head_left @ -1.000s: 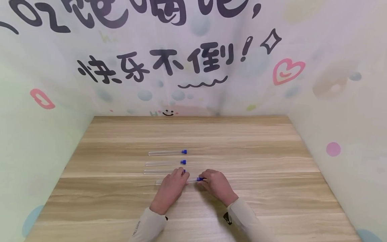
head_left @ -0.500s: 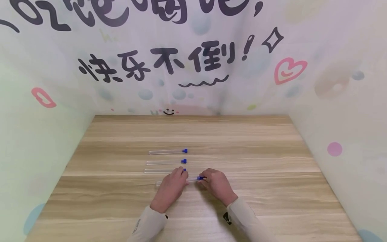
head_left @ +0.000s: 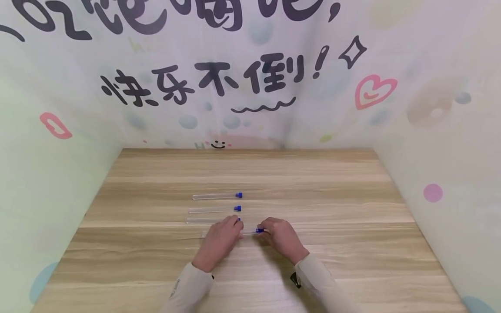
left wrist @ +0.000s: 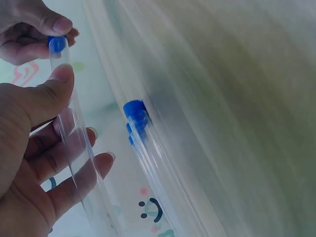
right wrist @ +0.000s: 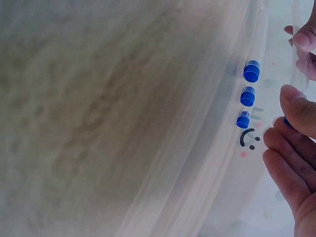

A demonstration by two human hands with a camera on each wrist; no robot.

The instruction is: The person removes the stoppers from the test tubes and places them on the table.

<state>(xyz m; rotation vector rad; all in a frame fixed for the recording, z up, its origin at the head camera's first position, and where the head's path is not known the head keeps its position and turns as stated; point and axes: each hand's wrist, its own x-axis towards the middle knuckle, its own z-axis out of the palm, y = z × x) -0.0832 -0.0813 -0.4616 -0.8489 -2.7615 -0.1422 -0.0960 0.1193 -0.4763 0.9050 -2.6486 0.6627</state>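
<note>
My left hand (head_left: pixel 221 239) holds a clear test tube (left wrist: pixel 83 153) between thumb and fingers, partway along its length. At the tube's right end sits a blue cap (left wrist: pixel 58 44), seated at the mouth. My right hand (head_left: pixel 283 238) pinches this cap between thumb and fingertips. In the head view the tube lies roughly level, low over the wooden table, and the left hand covers its middle. The right wrist view shows the cap mostly hidden behind the right thumb.
Beyond the hands, three more capped test tubes lie in a row: a far one (head_left: pixel 213 197), a middle one (head_left: pixel 211 211) and a near one (head_left: pixel 201 221), whose capped end the left hand partly hides. The wooden table (head_left: pixel 332 191) meets printed white walls (head_left: pixel 250 126) behind and at both sides.
Both hands keep nearly the same place and grip. The held tube, slightly tilted half a second ago, now lies more level; the left wrist has shifted slightly left.
</note>
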